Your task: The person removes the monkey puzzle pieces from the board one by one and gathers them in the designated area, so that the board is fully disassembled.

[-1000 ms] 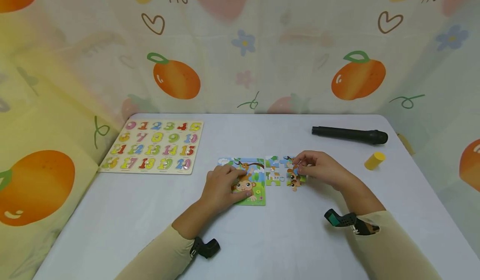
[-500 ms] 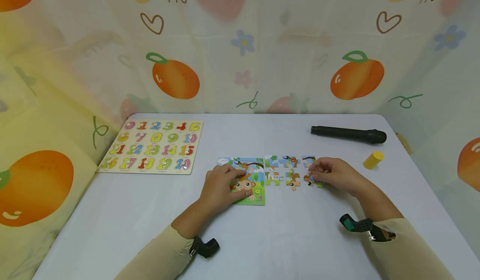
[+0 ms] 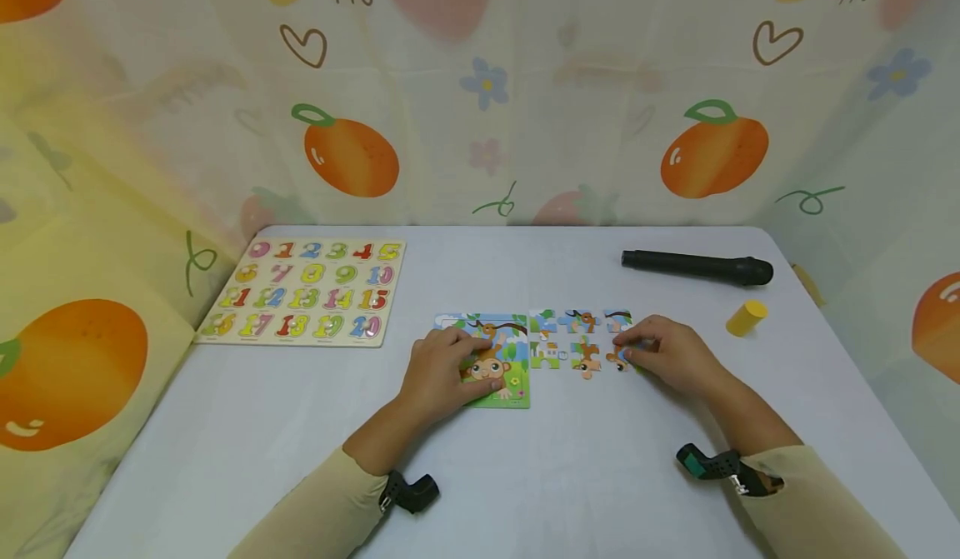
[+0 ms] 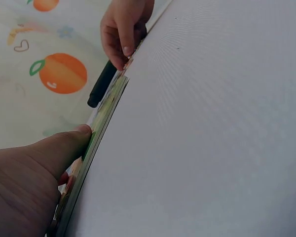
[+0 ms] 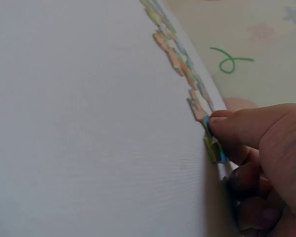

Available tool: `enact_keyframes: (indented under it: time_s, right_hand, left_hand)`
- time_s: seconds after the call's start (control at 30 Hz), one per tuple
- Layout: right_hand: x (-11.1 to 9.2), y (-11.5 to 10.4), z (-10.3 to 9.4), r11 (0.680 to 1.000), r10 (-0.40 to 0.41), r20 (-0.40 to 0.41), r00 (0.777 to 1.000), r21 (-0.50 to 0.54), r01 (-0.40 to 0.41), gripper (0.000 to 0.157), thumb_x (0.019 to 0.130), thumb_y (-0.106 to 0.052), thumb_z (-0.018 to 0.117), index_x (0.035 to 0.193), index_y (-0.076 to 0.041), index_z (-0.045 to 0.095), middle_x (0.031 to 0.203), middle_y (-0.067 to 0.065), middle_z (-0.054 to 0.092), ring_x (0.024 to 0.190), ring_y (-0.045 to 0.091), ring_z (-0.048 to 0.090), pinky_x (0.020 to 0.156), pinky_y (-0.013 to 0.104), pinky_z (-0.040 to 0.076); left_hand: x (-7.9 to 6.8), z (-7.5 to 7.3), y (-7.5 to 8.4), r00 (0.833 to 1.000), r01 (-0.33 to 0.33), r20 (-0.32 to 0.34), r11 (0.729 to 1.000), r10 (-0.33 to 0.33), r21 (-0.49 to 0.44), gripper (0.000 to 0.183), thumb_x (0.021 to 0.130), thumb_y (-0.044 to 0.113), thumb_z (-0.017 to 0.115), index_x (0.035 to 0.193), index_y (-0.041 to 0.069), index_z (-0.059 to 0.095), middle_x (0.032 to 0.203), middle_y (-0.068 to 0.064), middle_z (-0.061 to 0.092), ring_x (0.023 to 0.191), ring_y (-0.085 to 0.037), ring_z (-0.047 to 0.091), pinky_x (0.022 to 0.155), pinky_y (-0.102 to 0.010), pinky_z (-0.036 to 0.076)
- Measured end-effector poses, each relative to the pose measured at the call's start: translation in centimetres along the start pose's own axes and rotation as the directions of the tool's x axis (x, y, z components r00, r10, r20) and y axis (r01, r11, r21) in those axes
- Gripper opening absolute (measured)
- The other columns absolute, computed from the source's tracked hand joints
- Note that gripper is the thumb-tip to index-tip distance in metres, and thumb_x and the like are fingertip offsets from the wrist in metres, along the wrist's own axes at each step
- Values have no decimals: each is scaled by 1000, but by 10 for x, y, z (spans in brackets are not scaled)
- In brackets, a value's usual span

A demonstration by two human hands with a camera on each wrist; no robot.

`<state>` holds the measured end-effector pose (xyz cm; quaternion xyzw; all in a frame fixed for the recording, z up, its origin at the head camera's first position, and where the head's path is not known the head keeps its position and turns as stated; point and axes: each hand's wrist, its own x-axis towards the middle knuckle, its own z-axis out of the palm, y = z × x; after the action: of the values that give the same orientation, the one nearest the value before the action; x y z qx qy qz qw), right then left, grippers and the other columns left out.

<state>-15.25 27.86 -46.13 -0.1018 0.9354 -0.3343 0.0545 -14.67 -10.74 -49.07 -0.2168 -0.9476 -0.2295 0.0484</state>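
My left hand (image 3: 447, 371) rests on a monkey picture puzzle board (image 3: 517, 376), fingers spread over it and covering its left part. In the left wrist view, the thumb (image 4: 64, 148) lies on the board's edge. To the board's right, several loose jigsaw pieces lie in two rows; one shows a monkey's face (image 3: 587, 357). At the near row's right end, my right hand (image 3: 678, 355) pinches a brown and blue jigsaw piece (image 3: 617, 360) between thumb and index finger, hiding part of it. The right wrist view shows the thumb on this piece (image 5: 214, 149), low at the table surface.
A board of coloured numbers (image 3: 300, 294) lies at the back left of the white table (image 3: 570, 476). At the back right are a black microphone (image 3: 697, 267) and a yellow cylinder (image 3: 746, 318). Patterned cloth (image 3: 450, 159) hangs behind the table.
My right hand has moved right from the middle pieces to the row's end, where two pieces now lie apart from the middle ones. The left hand stays on the board.
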Motion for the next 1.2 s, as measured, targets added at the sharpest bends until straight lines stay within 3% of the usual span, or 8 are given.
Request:
enact_keyframes:
  time_s: [0.2,0.47,0.67,0.9,1.0,1.2]
  right_hand:
    - [-4,1,3,998,-65,-42,997,-25,64,17,98,-11,77,114,-14,82,110,1,72,82,15,57,72,31,48]
    - [-7,-4,-2,998,-18,-46,999,62,21,22,101,-11,74,122,-11,78,109,4,73,82,19,58,69,28,49]
    - [-7,-11,-8,986,46,-36,998,163,-39,25,103,-16,73,127,-10,75,111,8,72,77,20,55,60,27,47]
    - [0,-20,-4,985,-9,-24,1000,171,13,25,101,-12,73,126,-8,76,108,7,71,75,18,55,61,27,45]
    - [4,-27,0,982,-31,-1,1000,186,31,24,101,-11,73,125,-7,76,107,7,71,74,19,55,60,27,45]
    - [11,-39,9,976,-54,50,997,215,42,23,100,-10,74,123,-8,77,106,6,69,71,18,55,59,27,47]
  left_hand:
    - [-1,-1,1,1000,-1,3,1000,1,2,64,85,63,84,134,23,76,112,4,63,105,-21,56,85,-40,39]
    - [-2,-4,4,1000,-14,-6,1000,14,-10,60,86,58,86,133,21,77,115,2,65,106,-22,56,86,-43,39]
    - [-2,-7,5,999,-16,27,1000,17,-11,65,85,59,86,136,20,75,116,2,64,108,-23,55,88,-44,39]
    - [-7,-16,-1,998,-54,18,996,56,-68,55,86,46,89,134,21,76,119,1,66,113,-24,57,94,-47,43]
    - [-14,-21,-7,999,-43,10,994,44,-99,52,86,43,88,133,22,76,120,0,65,112,-24,57,96,-47,45]
    - [-31,-30,-19,998,55,6,996,-54,-64,55,85,45,90,132,20,76,119,-1,64,108,-22,57,94,-45,47]
